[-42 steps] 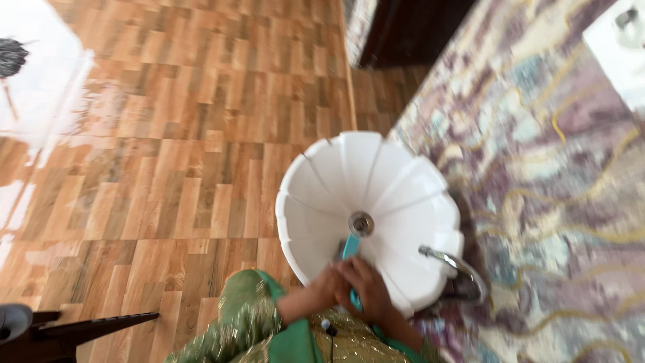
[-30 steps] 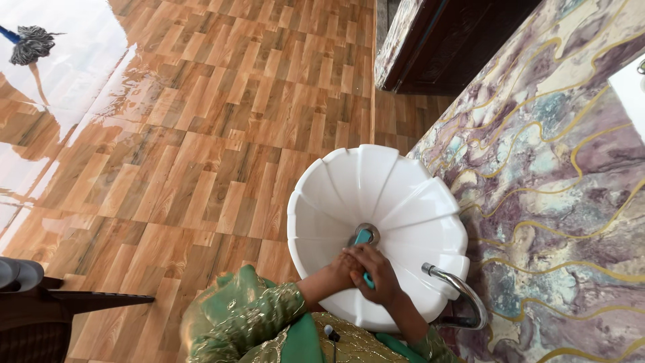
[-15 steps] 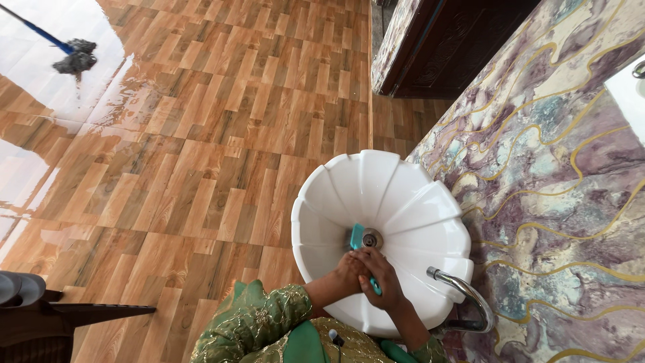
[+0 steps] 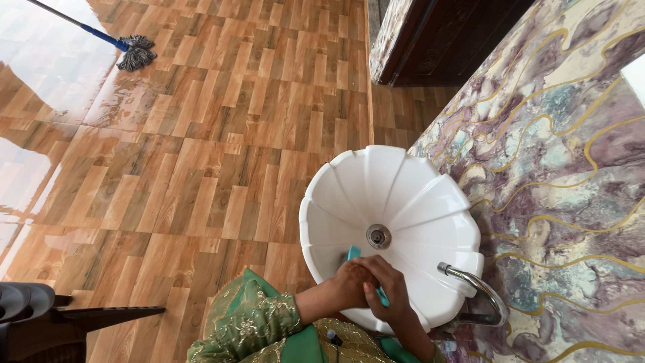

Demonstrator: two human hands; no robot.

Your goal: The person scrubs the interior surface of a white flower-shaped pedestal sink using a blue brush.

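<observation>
1. My hands meet at the near inner wall of the white fluted basin (image 4: pixel 396 195); my left hand (image 4: pixel 349 286) and my right hand (image 4: pixel 384 286) are pressed together around a teal scrubber (image 4: pixel 353 253), whose tip shows just above my knuckles, a little near and left of the metal drain (image 4: pixel 378 236)
2. To scrub well, I judge I should keep the teal tool flat against the curve and follow each groove from rim down to drain, one flute at a time
3. I should mind the chrome tap (image 4: pixel 474 286) arching over the right near rim, so my right wrist does not knock it
4. No packages, labels or signs show; the marbled purple and gold wall (image 4: pixel 557 148) is at right, a dark wooden door frame (image 4: pixel 443 40) far
5. A mop (image 4: pixel 134 52) lies on the wet wood-pattern floor (image 4: pixel 201 168), far left
</observation>
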